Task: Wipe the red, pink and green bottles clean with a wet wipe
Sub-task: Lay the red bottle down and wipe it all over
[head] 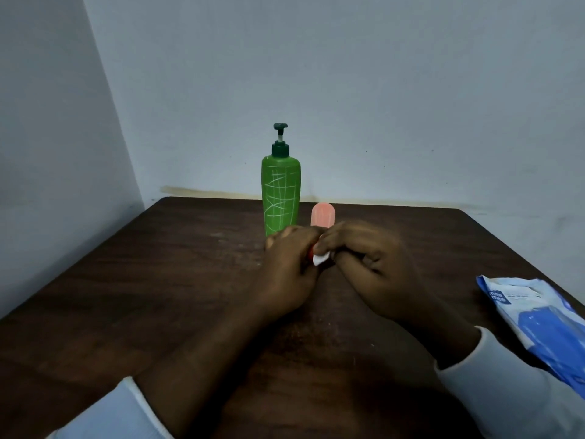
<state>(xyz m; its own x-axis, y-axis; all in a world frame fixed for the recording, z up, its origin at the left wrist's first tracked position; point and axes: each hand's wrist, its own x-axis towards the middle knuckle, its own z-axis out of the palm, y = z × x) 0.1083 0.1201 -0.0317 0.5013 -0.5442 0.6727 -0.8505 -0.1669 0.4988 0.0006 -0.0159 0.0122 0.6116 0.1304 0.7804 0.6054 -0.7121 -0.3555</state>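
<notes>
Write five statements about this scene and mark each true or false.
1. The green pump bottle stands upright. True.
2. The pink bottle is left of it. False: it is on its right.
3. The right hand pinches a white wet wipe. True.
4. The wipes packet lies at the left edge of the table. False: the right edge.
5. The left hand grips the red bottle, mostly hidden. True.

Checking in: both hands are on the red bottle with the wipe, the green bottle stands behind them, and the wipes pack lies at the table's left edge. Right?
Not the pack: the head view shows it at the table's right edge. The rest holds: the left hand holds the red bottle, the right hand the wipe, and the green bottle stands behind.
</notes>
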